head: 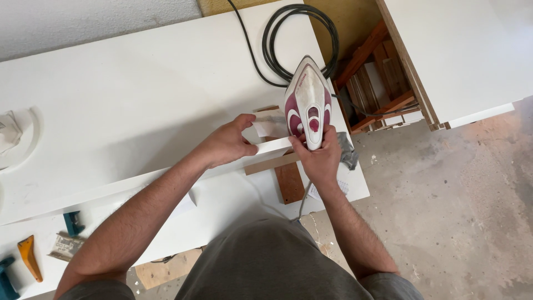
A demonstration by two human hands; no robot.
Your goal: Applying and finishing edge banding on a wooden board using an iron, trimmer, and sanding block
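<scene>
The right hand (321, 158) is gripping the rear handle of a white and maroon clothes iron (308, 100), fingers closed around it, and the iron is resting nose-away on the near edge of a long white board (127, 105) lying across the white tabletop (233, 194). The left hand (230, 143) is pinching the board's edge just beside the iron, thumb and fingers narrowly apart around a strip of white edge banding (270, 123). A reddish-brown wooden block (290, 182) is lying under the board near the right wrist. A coiled black cable (300, 39) is sitting beyond the iron. An orange-handled tool (29, 256) is lying at the tabletop's left end.
</scene>
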